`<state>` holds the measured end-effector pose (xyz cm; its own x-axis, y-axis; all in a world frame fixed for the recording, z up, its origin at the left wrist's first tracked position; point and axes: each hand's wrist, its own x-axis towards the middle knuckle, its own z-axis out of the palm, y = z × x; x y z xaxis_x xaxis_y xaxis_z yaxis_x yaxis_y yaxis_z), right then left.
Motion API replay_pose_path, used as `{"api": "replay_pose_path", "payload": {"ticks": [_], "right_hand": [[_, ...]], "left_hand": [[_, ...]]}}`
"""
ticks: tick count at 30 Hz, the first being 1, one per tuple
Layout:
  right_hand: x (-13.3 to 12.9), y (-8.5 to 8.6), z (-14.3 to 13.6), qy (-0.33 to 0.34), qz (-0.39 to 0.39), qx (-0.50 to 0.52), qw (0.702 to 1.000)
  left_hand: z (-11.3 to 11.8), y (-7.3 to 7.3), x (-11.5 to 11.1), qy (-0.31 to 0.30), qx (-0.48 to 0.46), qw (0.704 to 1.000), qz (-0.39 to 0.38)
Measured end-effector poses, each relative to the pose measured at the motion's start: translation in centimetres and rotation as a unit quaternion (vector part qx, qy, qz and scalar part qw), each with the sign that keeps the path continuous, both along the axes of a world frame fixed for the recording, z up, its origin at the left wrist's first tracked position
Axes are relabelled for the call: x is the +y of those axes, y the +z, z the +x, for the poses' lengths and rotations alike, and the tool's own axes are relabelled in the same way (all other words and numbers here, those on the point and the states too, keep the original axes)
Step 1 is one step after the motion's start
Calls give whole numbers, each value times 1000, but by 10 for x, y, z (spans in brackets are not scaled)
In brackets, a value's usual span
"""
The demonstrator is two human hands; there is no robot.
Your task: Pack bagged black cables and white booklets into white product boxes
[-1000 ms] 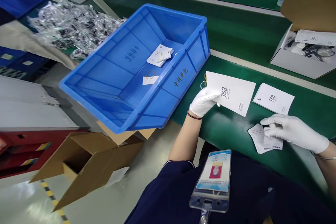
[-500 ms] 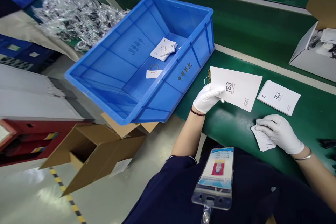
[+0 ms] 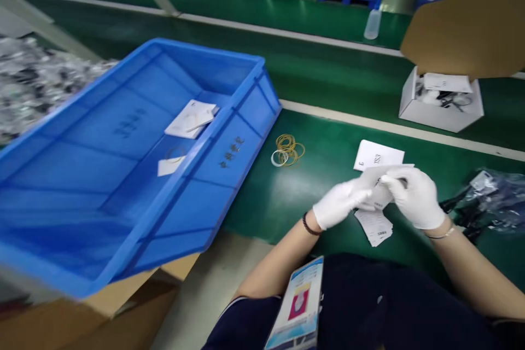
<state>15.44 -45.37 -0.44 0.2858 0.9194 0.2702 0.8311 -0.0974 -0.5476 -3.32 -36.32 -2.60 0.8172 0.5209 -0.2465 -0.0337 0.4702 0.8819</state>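
Both hands now together at centre right of the frame, no longer apart as half a second ago. Left hand (image 3: 340, 205) in a white glove, earlier pinching the white TS3 booklet (image 3: 375, 188) alone near the crate, now brought rightward and meeting the right hand (image 3: 412, 197), also gloved in white. Right hand lifted off the small white printed slips (image 3: 375, 227), which earlier lay pressed under its fingers on the green tabletop (image 3: 328, 175). Booklet now grasped between both hands, fingers closed on its edges, raised slightly above the tabletop; blurred, so print unreadable, only pale paper with a bent corner showing. Slips lying just below the hands, fanned a little, covered in fine black text.

Second white TS3 booklet (image 3: 377, 154) flat on the tabletop just above the hands, partly overlapped by them. Bundle of yellow rubber bands (image 3: 289, 149) now visible, near the right wall of the large blue plastic crate (image 3: 229, 158). Crate shifted to the left half of the frame, with white cards (image 3: 191, 118) on its floor. Open white cardboard box (image 3: 441, 101) at upper right; dark clear-plastic packets (image 3: 488, 199) at right edge.
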Motion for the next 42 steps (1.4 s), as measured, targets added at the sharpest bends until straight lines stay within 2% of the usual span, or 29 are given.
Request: {"api": "replay_pose_path", "payload": {"ticks": [3, 6, 7, 9, 11, 13, 15, 17, 19, 22, 24, 26, 28, 30, 32, 34, 36, 37, 39, 42], "right_hand": [[12, 1, 0, 4, 51, -64, 997], [-2, 1, 37, -27, 122, -105, 987], [-12, 0, 55, -49, 111, -127, 985], [-39, -6, 95, -95, 33, -193, 976], [-66, -16, 128, -152, -61, -284, 945], [-87, -30, 149, -203, -115, -346, 909], [-98, -39, 157, -235, -103, -377, 890], [-100, -39, 158, -236, -50, -387, 890], [-95, -28, 152, -202, 4, -383, 901], [-83, -5, 131, -111, 85, -375, 916], [-74, 6, 108, -38, 149, -367, 917], [-66, 9, 83, 53, 195, -342, 918], [-60, 7, 61, 130, 209, -307, 919], [-58, 4, 48, 170, 194, -261, 930], [-59, 3, 45, 168, 147, -168, 960], [-59, 6, 47, 125, 98, -7, 987], [-56, 11, 51, 73, 53, 147, 985], [-52, 13, 51, 63, 33, 193, 979], [-42, 14, 50, 80, -17, 214, 973], [-27, 10, 44, 97, -65, 155, 981]], "left_hand": [[29, -2, -23, 14, 0, 998, -58], [34, -4, -21, 42, 22, 995, -92], [31, -4, -16, 51, 24, 994, -95], [25, -1, -4, 79, 21, 991, -103], [20, 1, 7, 112, 13, 987, -116], [17, 3, 12, 125, 7, 984, -128], [17, 4, 14, 114, -4, 983, -146], [17, 2, 12, 85, -23, 980, -179], [19, -1, 7, 40, -55, 971, -227], [28, -7, -7, -53, -116, 949, -289], [39, -11, -19, -93, -149, 936, -306], [52, -15, -28, -89, -180, 931, -306], [61, -18, -33, -57, -207, 931, -296], [62, -21, -34, -21, -216, 935, -280], [58, -23, -35, 11, -206, 943, -261], [53, -25, -36, 39, -196, 950, -238], [50, -26, -39, 54, -198, 955, -215], [50, -27, -41, 54, -202, 956, -204], [50, -30, -46, 44, -207, 961, -178], [51, -36, -51, 31, -192, 971, -136]]}}
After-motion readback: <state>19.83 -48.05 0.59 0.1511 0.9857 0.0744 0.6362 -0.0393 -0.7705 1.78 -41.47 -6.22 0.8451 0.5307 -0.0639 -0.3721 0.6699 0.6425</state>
